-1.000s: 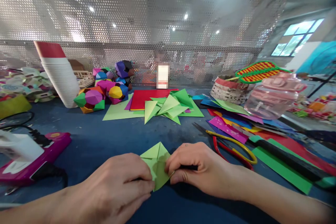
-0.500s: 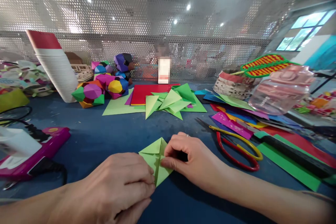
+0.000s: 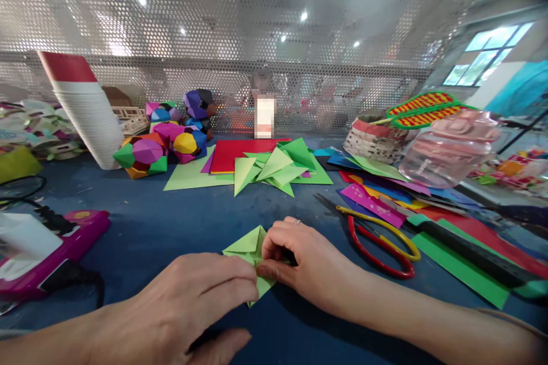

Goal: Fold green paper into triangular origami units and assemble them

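A light green paper [image 3: 246, 242], folded into a small diamond with creased flaps, lies on the blue table between my hands. My right hand [image 3: 291, 254] pinches its right side between thumb and bent fingers. Across the lower left of the paper stretch the fingers of my left hand [image 3: 201, 291], their tips resting on it. The left thumb is spread away below, off the paper. Both hands hide much of the paper's middle and lower part.
Behind the paper lie several folded green pieces [image 3: 278, 168] and red sheets [image 3: 231, 154]. Scissors [image 3: 381, 239] and a black-and-green cutter [image 3: 466, 251] lie to the right. Left stand a purple power strip [image 3: 81, 234], stacked paper cups [image 3: 88, 108] and paper balls [image 3: 148, 154]. A pink bottle [image 3: 449, 151] stands back right.
My left fingers have slid right and forward over the paper toward my right fingertips. The left thumb has moved apart from the fingers. My right hand keeps its pinch.
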The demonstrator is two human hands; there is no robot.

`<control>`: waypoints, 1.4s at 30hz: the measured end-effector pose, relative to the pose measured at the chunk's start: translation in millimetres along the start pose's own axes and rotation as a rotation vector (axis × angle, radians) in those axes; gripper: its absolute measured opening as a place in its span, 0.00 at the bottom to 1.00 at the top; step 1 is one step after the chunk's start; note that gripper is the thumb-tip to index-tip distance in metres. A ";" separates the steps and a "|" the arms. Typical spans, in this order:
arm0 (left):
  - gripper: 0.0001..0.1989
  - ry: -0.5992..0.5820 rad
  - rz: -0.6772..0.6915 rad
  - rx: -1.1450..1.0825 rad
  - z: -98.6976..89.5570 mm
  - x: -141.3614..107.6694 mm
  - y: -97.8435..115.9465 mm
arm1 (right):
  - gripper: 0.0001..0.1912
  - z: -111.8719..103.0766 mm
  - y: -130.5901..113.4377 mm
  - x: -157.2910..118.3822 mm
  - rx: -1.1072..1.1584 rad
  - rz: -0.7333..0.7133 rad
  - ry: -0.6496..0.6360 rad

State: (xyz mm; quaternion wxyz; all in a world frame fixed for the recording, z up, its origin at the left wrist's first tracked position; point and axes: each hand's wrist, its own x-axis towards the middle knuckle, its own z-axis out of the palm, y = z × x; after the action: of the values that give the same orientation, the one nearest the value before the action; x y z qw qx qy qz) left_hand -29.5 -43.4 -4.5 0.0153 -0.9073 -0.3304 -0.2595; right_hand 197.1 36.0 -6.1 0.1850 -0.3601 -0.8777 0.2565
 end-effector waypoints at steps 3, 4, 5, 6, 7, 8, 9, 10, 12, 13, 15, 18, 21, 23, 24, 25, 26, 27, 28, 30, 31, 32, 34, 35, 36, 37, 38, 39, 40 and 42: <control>0.14 -0.041 0.050 0.015 1.8 4.4 -3.6 | 0.09 0.2 -0.1 0.0 0.003 -0.015 0.010; 0.13 -0.042 0.115 -0.005 2.8 6.6 -4.9 | 0.09 0.4 -0.1 0.0 0.003 -0.016 0.011; 0.13 -0.041 0.166 -0.022 4.1 8.7 -6.3 | 0.09 0.6 -0.2 0.1 0.004 -0.014 0.011; 0.14 -0.027 0.211 -0.033 5.7 10.5 -7.5 | 0.10 0.9 -0.2 0.2 0.006 -0.012 0.009; 0.14 -0.004 0.241 -0.032 7.6 12.0 -8.5 | 0.10 1.1 -0.1 0.4 0.005 -0.011 0.008; 0.15 0.017 0.258 -0.023 9.7 13.1 -9.1 | 0.10 1.4 0.2 0.6 0.004 -0.013 0.004; 0.16 0.036 0.275 -0.009 11.7 14.0 -9.3 | 0.10 1.7 0.7 0.8 0.003 -0.016 0.001; 0.17 0.052 0.287 0.006 13.5 14.7 -9.2 | 0.10 2.0 1.4 0.9 0.001 -0.020 0.000; 0.17 0.076 0.306 0.035 15.8 16.2 -8.1 | 0.11 2.4 3.1 0.8 -0.007 -0.037 0.000; 0.16 0.079 0.317 0.046 16.3 16.9 -7.2 | 0.11 2.4 3.9 0.6 -0.011 -0.046 0.001; 0.16 0.070 0.329 0.063 16.1 17.9 -5.5 | 0.11 2.0 4.8 -0.1 -0.019 -0.053 0.009; 0.16 0.041 0.333 0.080 16.2 17.4 -3.6 | 0.12 1.1 4.0 -1.3 -0.015 -0.026 0.026; 0.17 0.066 0.283 0.085 20.0 15.6 -3.8 | 0.15 0.7 1.8 -2.1 -0.017 0.007 0.031; 0.16 0.114 0.290 0.090 23.5 15.3 -5.1 | 0.17 0.8 0.6 -2.5 -0.026 0.009 0.027; 0.16 0.139 0.306 0.094 25.1 15.4 -5.8 | 0.17 1.0 0.3 -2.7 -0.030 0.006 0.026; 0.15 0.163 0.324 0.098 26.4 15.5 -6.5 | 0.17 1.1 0.3 -3.0 -0.035 0.004 0.027; 0.14 0.180 0.334 0.105 27.4 15.6 -7.0 | 0.17 1.2 0.4 -3.2 -0.038 0.001 0.028; 0.13 0.188 0.331 0.112 28.2 15.3 -7.3 | 0.17 1.1 0.7 -3.4 -0.042 -0.001 0.030; 0.13 0.190 0.324 0.118 28.9 14.5 -7.5 | 0.18 0.8 1.2 -3.5 -0.046 -0.002 0.030; 0.14 0.194 0.315 0.126 30.3 11.3 -7.7 | 0.18 -0.3 3.0 -3.6 -0.049 -0.003 0.027; 0.14 0.198 0.317 0.132 31.0 8.8 -8.0 | 0.19 -1.1 4.2 -3.6 -0.047 -0.007 0.023; 0.16 0.202 0.324 0.145 31.9 5.9 -8.5 | 0.19 -1.9 5.8 -3.6 -0.044 -0.010 0.020; 0.18 0.190 0.334 0.194 33.5 -0.2 -10.2 | 0.20 -3.4 9.5 -3.8 -0.038 -0.012 0.020; 0.20 0.182 0.339 0.219 34.3 -3.0 -11.4 | 0.20 -4.0 11.5 -4.0 -0.036 -0.009 0.023; 0.20 0.176 0.344 0.236 35.0 -5.4 -12.7 | 0.20 -4.5 13.4 -4.3 -0.034 -0.006 0.025; 0.20 0.175 0.346 0.244 35.7 -7.3 -13.9 | 0.20 -4.9 15.1 -4.7 -0.033 -0.003 0.029; 0.21 0.180 0.346 0.243 36.5 -8.8 -15.1 | 0.19 -5.2 16.5 -5.2 -0.030 -0.003 0.029; 0.21 0.182 0.346 0.240 37.3 -10.1 -16.0 | 0.19 -5.6 17.6 -5.8 -0.026 -0.006 0.026; 0.21 0.190 0.348 0.237 38.3 -11.2 -16.7 | 0.19 -6.0 18.4 -6.4 -0.022 -0.008 0.023; 0.22 0.196 0.347 0.246 40.9 -13.5 -17.3 | 0.17 -7.2 19.0 -7.8 -0.016 -0.012 0.019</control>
State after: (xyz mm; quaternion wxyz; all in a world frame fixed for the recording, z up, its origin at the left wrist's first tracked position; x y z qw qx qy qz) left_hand -29.9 -29.8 -48.9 0.2021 -0.9123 -0.1956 -0.2975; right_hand 216.2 44.2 -12.5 0.1922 -0.3586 -0.8801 0.2448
